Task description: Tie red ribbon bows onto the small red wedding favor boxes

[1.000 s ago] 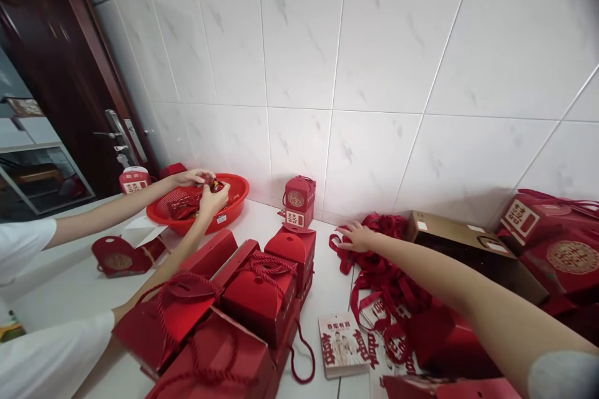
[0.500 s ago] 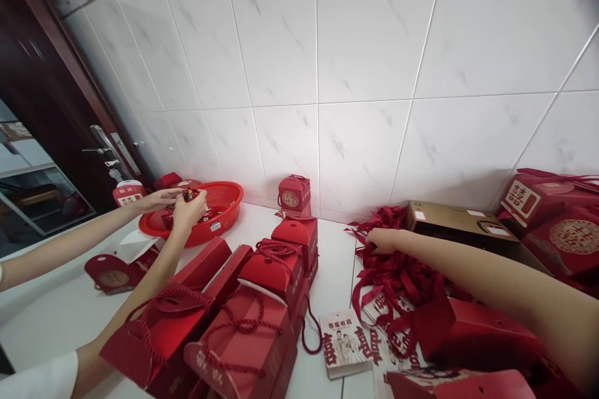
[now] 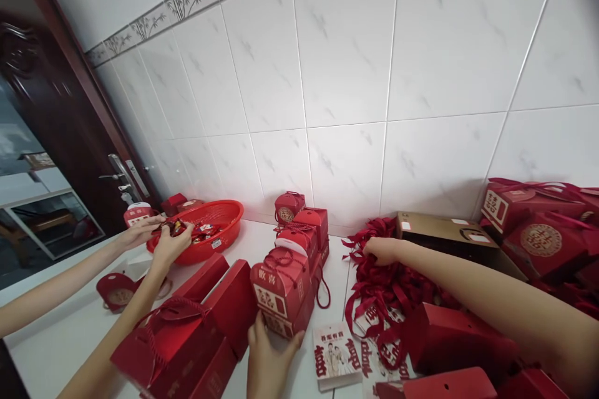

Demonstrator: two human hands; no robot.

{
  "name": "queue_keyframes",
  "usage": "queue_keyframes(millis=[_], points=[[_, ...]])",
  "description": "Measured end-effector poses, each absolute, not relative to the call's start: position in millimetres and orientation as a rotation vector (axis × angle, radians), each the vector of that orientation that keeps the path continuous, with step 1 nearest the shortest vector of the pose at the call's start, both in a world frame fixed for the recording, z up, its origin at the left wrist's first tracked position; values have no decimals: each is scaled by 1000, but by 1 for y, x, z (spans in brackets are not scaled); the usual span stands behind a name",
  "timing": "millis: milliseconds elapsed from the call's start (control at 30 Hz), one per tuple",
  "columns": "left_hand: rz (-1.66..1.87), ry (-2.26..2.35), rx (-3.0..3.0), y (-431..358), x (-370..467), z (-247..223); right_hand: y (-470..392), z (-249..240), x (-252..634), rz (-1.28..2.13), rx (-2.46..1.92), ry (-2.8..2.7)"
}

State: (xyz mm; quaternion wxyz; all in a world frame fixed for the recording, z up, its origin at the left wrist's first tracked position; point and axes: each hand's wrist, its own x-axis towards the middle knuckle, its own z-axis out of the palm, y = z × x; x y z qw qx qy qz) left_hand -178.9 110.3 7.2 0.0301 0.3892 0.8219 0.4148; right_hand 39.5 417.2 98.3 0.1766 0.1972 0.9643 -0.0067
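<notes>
At the bottom middle, my left hand (image 3: pixel 271 358) grips the lower end of a red gift box (image 3: pixel 283 277) between thumb and fingers. The box has printed characters on its end and a twisted red cord on top; it stands in a row with similar boxes. My right hand (image 3: pixel 381 252) reaches in from the right, its fingers closed in a heap of dark red ribbons (image 3: pixel 407 280); the fingertips are partly hidden there. Below the ribbons lies a stack of printed cards (image 3: pixel 337 355) with a drawn couple on top.
On the left, a co-worker's hands (image 3: pixel 166 240) hold small wrapped items over a red plastic basket (image 3: pixel 224 240). More red boxes (image 3: pixel 187 330) stand between us. A brown box (image 3: pixel 444 230) and large red boxes (image 3: pixel 543 237) line the tiled wall at right.
My left hand has come into view and taken hold of the near gift box, whose printed end now faces me. My right hand stays among the ribbons. The view has tilted and shifted left.
</notes>
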Motion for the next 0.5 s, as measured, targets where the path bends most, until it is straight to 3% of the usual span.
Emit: queue_keyframes(millis=[500], points=[[1448,2396,1048,194,-167,6,383,148,86,14,706,3054]])
